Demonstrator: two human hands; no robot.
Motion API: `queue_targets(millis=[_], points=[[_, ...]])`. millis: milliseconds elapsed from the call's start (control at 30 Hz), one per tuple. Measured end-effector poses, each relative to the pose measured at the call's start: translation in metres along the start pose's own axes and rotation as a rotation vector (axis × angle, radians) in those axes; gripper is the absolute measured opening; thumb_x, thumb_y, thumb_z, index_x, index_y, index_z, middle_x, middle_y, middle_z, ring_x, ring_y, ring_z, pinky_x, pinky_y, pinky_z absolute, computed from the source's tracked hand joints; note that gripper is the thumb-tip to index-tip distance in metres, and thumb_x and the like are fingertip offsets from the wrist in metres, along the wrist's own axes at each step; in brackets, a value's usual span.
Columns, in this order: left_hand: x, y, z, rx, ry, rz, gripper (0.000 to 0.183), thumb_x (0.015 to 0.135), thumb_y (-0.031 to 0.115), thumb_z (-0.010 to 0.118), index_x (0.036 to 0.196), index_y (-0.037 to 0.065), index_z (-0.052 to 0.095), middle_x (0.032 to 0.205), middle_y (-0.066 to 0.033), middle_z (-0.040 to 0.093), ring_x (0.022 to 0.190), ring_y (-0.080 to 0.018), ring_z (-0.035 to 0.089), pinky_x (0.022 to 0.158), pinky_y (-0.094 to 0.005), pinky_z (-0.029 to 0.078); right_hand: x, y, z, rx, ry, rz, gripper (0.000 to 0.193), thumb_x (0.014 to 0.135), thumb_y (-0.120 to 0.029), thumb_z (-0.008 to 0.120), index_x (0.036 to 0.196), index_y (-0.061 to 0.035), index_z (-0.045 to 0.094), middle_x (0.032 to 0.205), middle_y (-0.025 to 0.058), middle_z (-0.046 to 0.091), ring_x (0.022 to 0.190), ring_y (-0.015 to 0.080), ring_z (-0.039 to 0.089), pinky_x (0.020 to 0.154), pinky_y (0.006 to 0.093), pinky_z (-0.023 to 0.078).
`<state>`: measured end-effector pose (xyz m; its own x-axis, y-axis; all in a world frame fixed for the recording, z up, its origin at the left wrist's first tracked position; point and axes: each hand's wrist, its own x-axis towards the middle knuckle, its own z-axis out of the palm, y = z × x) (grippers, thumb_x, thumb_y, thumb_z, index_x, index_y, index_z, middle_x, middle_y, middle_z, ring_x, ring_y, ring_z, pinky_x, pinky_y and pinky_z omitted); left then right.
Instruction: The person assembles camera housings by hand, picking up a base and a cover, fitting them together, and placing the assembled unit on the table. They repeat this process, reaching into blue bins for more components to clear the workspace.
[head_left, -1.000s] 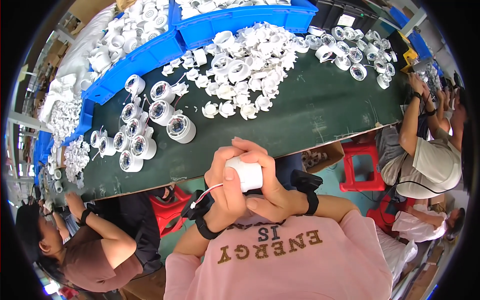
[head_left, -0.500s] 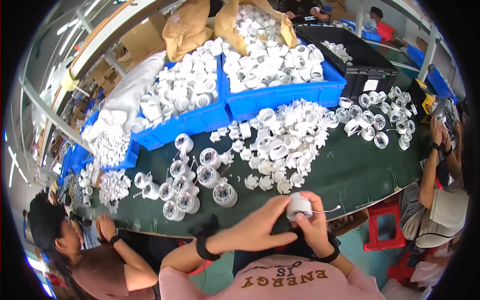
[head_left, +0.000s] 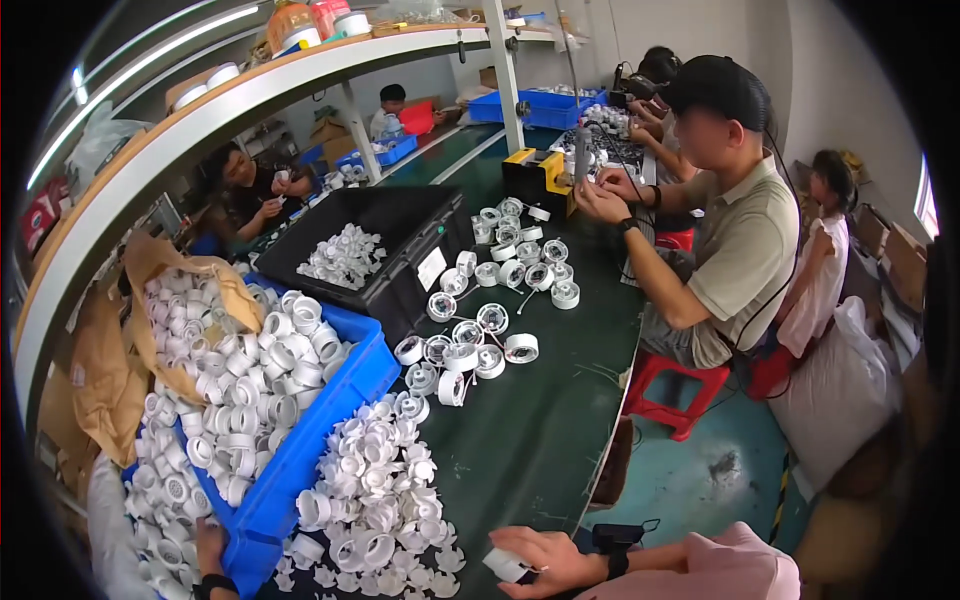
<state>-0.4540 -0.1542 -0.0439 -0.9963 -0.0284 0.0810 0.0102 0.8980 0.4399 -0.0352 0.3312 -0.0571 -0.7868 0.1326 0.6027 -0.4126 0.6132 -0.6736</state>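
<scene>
My right hand (head_left: 552, 560) holds a white round plastic housing (head_left: 508, 565) low over the near edge of the green table, fingers and thumb closed around it. Far to the left, my left hand (head_left: 211, 546) reaches in at the blue bin (head_left: 262, 530), next to white round caps (head_left: 172, 490). Its fingers are mostly hidden and blurred, so what they touch does not show. Between the hands lies a heap of white notched plastic rings (head_left: 375, 490). Beyond it, several white round housings with electronics and wires (head_left: 490, 318) lie on the table.
A black crate (head_left: 405, 300) with small white parts stands behind the heap. Brown sacks (head_left: 105, 400) lean at the bins. A co-worker in a cap (head_left: 745, 230) sits at the table's right side on a red stool (head_left: 675, 395). A shelf beam (head_left: 250, 95) crosses above.
The view has swung to the right. My left hand has left the housing that both hands were at and gone to the blue bin. My right hand still holds a white housing.
</scene>
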Motion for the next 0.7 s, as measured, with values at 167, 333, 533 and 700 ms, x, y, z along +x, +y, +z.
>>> queue_targets(millis=[167,333,533,700], points=[[0.013,-0.069,0.000,-0.001,0.189,0.145,0.043,0.073,0.014,0.064,0.112,0.000,0.052,0.083,-0.0138,0.062,0.072,-0.0258,0.060,0.065,-0.0369,0.048,0.006,-0.014,-0.003,-0.150,-0.176,0.116,0.062,0.072,-0.022,0.075,0.123,0.0004,0.048,0.116,0.0167,0.056,0.086,0.0306,0.063,0.071,0.0341,0.052],[-0.085,0.096,-0.050,-0.506,0.330,0.262,0.047,0.079,0.007,0.059,0.125,0.002,0.052,0.111,-0.0106,0.057,0.095,-0.0172,0.056,0.083,-0.0284,0.045,-0.006,0.012,0.010,0.032,0.029,-0.005,0.060,0.071,-0.018,0.078,0.119,0.0022,0.049,0.112,0.0165,0.058,0.092,0.0314,0.063,0.074,0.0330,0.054],[-0.333,0.264,-0.074,-0.708,-0.260,0.353,0.035,0.085,0.013,0.060,0.117,-0.003,0.057,0.118,-0.0117,0.055,0.106,-0.0196,0.052,0.093,-0.0310,0.040,0.010,-0.008,-0.004,0.872,-0.190,0.336,0.060,0.080,0.004,0.068,0.134,-0.0005,0.044,0.130,0.0095,0.037,0.115,0.0211,0.049,0.097,0.0353,0.045],[-0.421,0.292,-0.028,-0.873,-0.290,0.394,0.068,0.087,0.010,0.057,0.141,-0.002,0.018,0.128,-0.0214,0.045,0.111,-0.0241,0.049,0.097,-0.0370,0.039,0.023,-0.051,-0.022,1.357,-0.574,0.438,0.071,0.080,-0.001,0.072,0.140,0.0029,0.033,0.133,0.0127,0.048,0.120,0.0219,0.050,0.101,0.0378,0.041]])
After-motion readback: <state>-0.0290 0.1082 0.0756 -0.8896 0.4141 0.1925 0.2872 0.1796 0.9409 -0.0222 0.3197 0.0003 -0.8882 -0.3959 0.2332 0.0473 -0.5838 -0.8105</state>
